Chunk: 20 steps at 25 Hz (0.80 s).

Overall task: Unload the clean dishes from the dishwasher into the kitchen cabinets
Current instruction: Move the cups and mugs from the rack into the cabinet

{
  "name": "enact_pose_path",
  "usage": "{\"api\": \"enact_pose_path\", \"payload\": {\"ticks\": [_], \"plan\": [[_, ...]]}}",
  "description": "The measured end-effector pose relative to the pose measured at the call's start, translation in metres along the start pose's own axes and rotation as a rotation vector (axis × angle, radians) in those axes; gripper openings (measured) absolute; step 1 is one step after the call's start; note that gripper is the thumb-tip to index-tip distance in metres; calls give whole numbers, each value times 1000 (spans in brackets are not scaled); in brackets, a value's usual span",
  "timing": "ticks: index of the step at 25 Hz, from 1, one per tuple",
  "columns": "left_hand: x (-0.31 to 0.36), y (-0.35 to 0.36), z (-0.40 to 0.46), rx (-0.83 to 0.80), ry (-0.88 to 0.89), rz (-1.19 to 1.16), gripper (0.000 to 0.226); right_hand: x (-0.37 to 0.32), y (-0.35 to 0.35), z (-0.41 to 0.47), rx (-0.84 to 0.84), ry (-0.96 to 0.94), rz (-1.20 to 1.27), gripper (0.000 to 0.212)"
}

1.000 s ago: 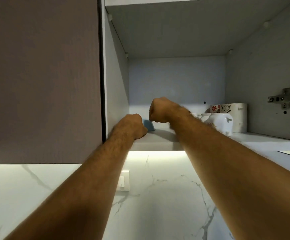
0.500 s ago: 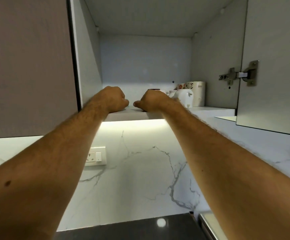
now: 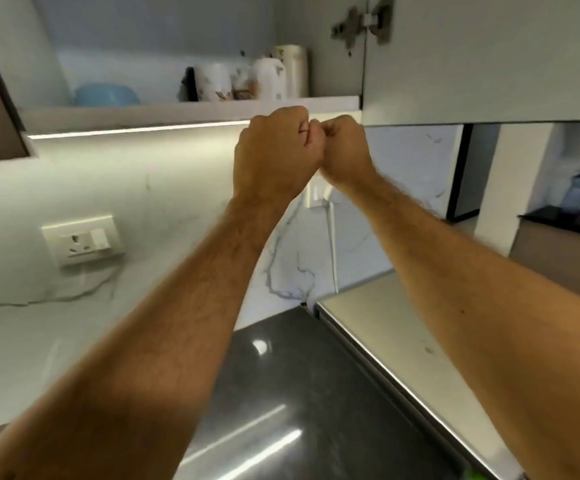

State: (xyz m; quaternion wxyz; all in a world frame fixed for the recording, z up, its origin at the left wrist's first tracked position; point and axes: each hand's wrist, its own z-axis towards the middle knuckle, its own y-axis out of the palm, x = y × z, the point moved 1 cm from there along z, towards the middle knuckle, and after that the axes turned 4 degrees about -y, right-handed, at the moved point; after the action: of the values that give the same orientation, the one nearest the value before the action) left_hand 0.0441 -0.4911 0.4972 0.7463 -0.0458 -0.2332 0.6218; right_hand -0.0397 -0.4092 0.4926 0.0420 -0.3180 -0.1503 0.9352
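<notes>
- Half a second ago both fists rested on the front edge of the cabinet shelf (image 3: 191, 112), one beside the other with a gap between them; now both are below that edge and out in front of it, knuckles touching.
- The left hand (image 3: 274, 150) has its grip curled into a fist with nothing seen inside it.
- The right hand (image 3: 345, 152) is likewise curled tight, and no object shows in it.
- The view has swung down and to the right since the earlier frame: the dark surface (image 3: 281, 393) now fills far more of the bottom of the picture, and a doorway with a side counter appears at the right.
- The blue bowl (image 3: 106, 95), hidden half a second ago, now sits alone at the left of the shelf.
- The clean dishes stand on the shelf in one cluster of mugs (image 3: 247, 79) at the right, well apart from the bowl; blur stops an exact count, though about four or five pale pieces show, plus a dark one at the cluster's left end.
- One open cabinet door (image 3: 489, 57) hangs at the upper right, with one hinge (image 3: 361, 24) in view.
- One wall socket (image 3: 82, 239) sits on the marble backsplash, and one white cable (image 3: 332, 244) hangs behind the hands.
- One blue bottle (image 3: 575, 190) stands on the far counter.
</notes>
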Motion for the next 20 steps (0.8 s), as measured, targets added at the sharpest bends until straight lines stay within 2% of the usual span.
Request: {"api": "enact_pose_path", "payload": {"ticks": [3,7,10,12,16,20], "plan": [[8,37,-52,-142,-83,-98,42,44,-33,-57,-5,106,-198,48],[24,81,-173,-384,-243,-202,47,107,-66,-180,-33,371,-290,51],[47,100,-266,-643,-320,-222,46,143,-96,-268,-133,539,-360,49],[66,105,-308,-761,-316,-220,47,160,-116,-313,-199,604,-381,48],[113,105,-368,-902,-302,-231,49,178,-174,-386,-254,710,-353,50],[178,107,-424,-999,-322,-260,50,178,-265,-449,-265,809,-387,52]]}}
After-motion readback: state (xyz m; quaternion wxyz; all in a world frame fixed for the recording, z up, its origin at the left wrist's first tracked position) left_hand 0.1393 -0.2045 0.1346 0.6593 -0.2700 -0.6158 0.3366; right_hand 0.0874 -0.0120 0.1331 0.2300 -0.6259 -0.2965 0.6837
